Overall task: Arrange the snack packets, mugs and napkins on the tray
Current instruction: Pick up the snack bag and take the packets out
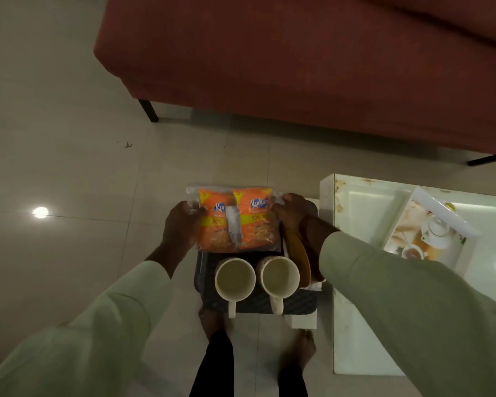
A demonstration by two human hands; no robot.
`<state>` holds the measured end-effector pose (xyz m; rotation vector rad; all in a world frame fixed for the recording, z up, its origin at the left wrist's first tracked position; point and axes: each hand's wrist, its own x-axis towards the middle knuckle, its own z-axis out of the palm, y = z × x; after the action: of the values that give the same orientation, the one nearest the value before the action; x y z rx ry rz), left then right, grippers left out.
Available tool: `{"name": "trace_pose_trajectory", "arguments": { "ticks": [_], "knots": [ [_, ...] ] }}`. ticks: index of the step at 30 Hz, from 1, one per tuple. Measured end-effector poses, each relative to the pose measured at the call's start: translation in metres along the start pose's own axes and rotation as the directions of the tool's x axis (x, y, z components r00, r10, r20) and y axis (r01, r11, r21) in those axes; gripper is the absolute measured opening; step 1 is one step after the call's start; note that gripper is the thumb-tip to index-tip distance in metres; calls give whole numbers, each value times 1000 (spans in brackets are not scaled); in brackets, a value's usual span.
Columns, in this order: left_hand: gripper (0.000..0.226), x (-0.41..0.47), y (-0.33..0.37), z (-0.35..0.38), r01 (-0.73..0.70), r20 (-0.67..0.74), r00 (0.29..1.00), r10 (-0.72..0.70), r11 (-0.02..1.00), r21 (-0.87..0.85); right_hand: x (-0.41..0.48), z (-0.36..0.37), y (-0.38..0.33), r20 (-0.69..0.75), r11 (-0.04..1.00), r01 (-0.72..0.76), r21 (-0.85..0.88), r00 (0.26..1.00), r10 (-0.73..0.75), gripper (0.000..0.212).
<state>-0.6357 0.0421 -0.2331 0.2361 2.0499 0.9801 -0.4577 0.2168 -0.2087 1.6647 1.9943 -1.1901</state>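
Note:
Two orange snack packets (236,220) lie side by side at the far end of a dark tray (206,296). My left hand (181,224) grips the left packet's edge, and my right hand (294,213) grips the right packet's edge. Two cream mugs stand on the tray's near half, the left mug (234,279) and the right mug (280,276), with their handles toward me. A white napkin corner (315,286) shows under my right forearm. A brown wooden piece (298,253) lies along the tray's right side.
A white low table (355,253) stands to the right, carrying a second white tray (430,230) printed with a teapot picture. A red sofa (298,67) fills the far side. My bare feet (295,351) stand on the tiled floor below the tray.

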Motion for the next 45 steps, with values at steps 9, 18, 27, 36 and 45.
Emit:
{"name": "trace_pose_trajectory", "arguments": {
  "ticks": [9,18,27,36,45],
  "knots": [
    [20,-14,-1,-17,-204,-183,960,214,976,74,-9,1,-3,-14,938,67,339,998,-67,53],
    [9,-62,46,-42,-379,-269,892,364,925,-2,-65,-27,-29,-6,639,99,763,989,-146,39],
    [7,-187,116,-63,-439,-75,895,440,839,-321,-192,-107,-6,-158,467,272,842,950,-269,6],
    [49,-326,170,-11,-349,84,906,414,846,-404,-319,-169,86,-299,335,343,878,938,-178,5],
    [19,-417,197,76,-349,179,862,474,812,-468,-408,-247,201,-222,95,294,951,862,-456,79]
  ]
}}
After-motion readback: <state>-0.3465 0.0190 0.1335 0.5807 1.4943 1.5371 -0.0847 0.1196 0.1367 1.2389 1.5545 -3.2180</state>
